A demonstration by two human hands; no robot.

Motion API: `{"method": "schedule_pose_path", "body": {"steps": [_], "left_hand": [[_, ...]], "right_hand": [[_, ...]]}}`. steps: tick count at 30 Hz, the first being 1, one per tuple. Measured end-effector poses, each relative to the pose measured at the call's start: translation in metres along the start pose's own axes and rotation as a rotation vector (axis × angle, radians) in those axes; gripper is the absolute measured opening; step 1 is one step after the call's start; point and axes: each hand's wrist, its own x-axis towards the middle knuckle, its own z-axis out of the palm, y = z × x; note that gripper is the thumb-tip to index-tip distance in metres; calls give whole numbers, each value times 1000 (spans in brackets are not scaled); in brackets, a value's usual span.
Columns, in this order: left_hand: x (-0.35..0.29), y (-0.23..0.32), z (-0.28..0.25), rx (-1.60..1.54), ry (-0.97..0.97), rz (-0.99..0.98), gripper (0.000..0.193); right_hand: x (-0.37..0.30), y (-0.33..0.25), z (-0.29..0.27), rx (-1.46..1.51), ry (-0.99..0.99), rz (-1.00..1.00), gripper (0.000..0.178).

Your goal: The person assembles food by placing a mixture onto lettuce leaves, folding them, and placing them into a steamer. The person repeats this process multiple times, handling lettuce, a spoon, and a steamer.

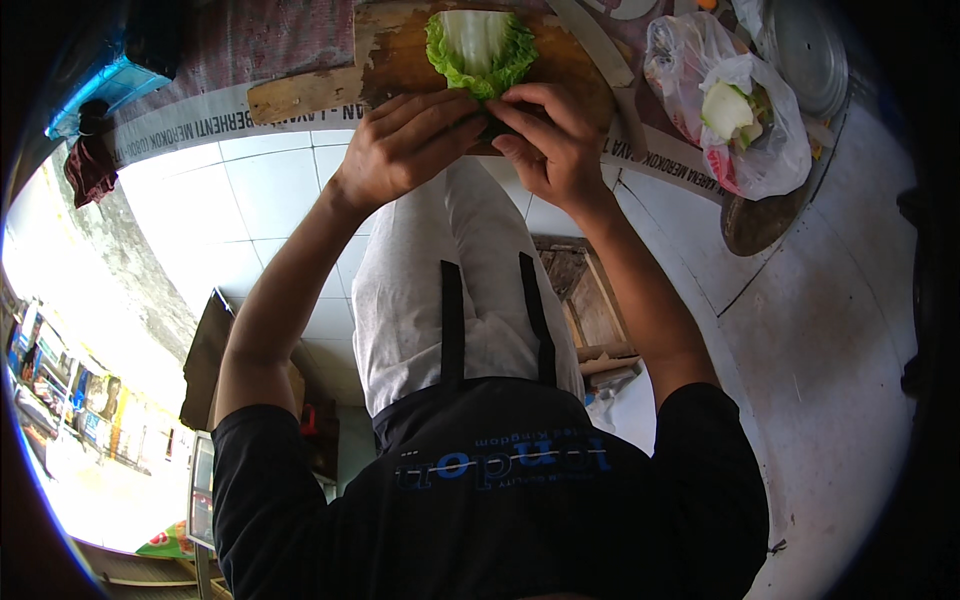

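A napa cabbage leaf (482, 52) lies on a worn wooden cutting board (390, 62), its white rib at the far side and its frilly green edge toward me. My left hand (412, 142) comes in from the left, fingers bent and held together, the tips on the leaf's near edge. Opposite it, my right hand (553, 140) has curled fingers at the same edge, with the index fingertip on the green frill and the thumb lower down. Between the hands the leaf's near edge is partly hidden, and what lies under the left fingers cannot be seen.
Right of the board lies a long greyish-tan strip (596, 45). Beyond it, a clear plastic bag (775, 165) holds cut cabbage pieces, near a round metal lid (808, 60). A blue box (120, 80) stands far left. The printed sheet's edge (200, 135) borders white floor tiles.
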Motion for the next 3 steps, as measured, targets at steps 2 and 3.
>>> {"method": "schedule_pose_path", "body": {"steps": [2, 3], "left_hand": [[2, 0, -2, -39, -12, -31, 29], [2, 0, -3, -46, -27, -45, 29]], "right_hand": [[-4, -1, -5, -36, -50, -38, 45], [-4, 1, -3, -34, -45, -77, 54]]}}
